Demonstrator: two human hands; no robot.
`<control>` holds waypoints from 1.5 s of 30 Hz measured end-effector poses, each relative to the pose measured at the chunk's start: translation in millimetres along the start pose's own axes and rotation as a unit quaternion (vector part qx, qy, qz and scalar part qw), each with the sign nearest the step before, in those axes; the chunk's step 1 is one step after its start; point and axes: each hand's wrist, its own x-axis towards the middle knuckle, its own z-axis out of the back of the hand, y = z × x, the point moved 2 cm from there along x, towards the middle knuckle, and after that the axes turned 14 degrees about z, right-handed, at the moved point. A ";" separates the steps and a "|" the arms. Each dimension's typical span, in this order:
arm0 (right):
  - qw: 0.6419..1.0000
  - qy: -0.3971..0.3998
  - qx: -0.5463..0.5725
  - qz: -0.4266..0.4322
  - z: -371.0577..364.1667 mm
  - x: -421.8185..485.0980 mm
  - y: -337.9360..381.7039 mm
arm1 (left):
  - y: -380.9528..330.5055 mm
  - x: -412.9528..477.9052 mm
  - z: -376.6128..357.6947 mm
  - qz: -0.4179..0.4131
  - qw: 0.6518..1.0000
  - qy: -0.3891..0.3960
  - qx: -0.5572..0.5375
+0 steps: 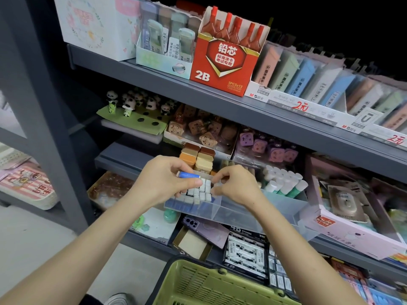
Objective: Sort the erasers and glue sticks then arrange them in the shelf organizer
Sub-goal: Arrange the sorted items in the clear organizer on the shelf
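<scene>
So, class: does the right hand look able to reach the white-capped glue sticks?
Probably yes: the glue sticks stand uncovered just beside the right hand, nothing between, though its fingers pinch a pale eraser.

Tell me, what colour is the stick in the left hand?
The stick is blue; the head view shows it.

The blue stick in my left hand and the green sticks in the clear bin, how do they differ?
Colour: the blue stick has a blue body, the green sticks green bodies. Pose: the blue stick lies sideways; the green sticks stand, caps up. State: the left hand grips the blue stick above the clear bin; the green sticks sit in it untouched. Both have pale caps.
</scene>
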 end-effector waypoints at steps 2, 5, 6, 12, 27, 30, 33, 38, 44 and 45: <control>0.989 -0.066 0.125 0.032 5.4 -10.6 4.1 | -0.7 1.1 -2.3 -0.006 1.000 0.019 -0.021; 0.960 -0.097 0.237 0.111 12.4 -28.1 14.0 | -0.2 2.6 -5.2 -0.003 0.995 0.070 -0.067; 0.959 -0.095 0.231 0.131 13.0 -32.8 16.5 | 0.2 2.6 -6.3 0.000 0.993 0.088 -0.077; 0.947 -0.171 -0.053 0.267 12.0 -48.3 26.4 | -2.8 -2.5 -12.6 -0.001 0.989 0.122 -0.084; 0.950 -0.204 0.200 0.128 13.8 -66.2 13.0 | -6.8 -6.3 -38.7 0.109 0.918 0.265 -0.273; 0.935 -0.232 0.240 0.118 16.9 -69.5 7.1 | -6.9 -3.0 -41.2 0.121 0.914 0.260 -0.289; 0.941 -0.241 0.209 0.116 18.6 -69.9 4.2 | -7.3 -2.7 -40.4 0.111 0.932 0.236 -0.251; 0.971 -0.207 -0.034 0.117 24.9 -58.8 0.1 | -2.0 6.1 -19.0 -0.057 0.994 -0.064 0.065; 0.979 -0.076 -0.167 0.090 12.2 -32.2 4.3 | 18.6 6.7 -30.2 -0.215 0.913 -0.063 0.340; 0.979 -0.061 -0.173 0.083 10.2 -27.7 4.2 | 21.7 7.2 -33.2 -0.219 0.907 -0.043 0.357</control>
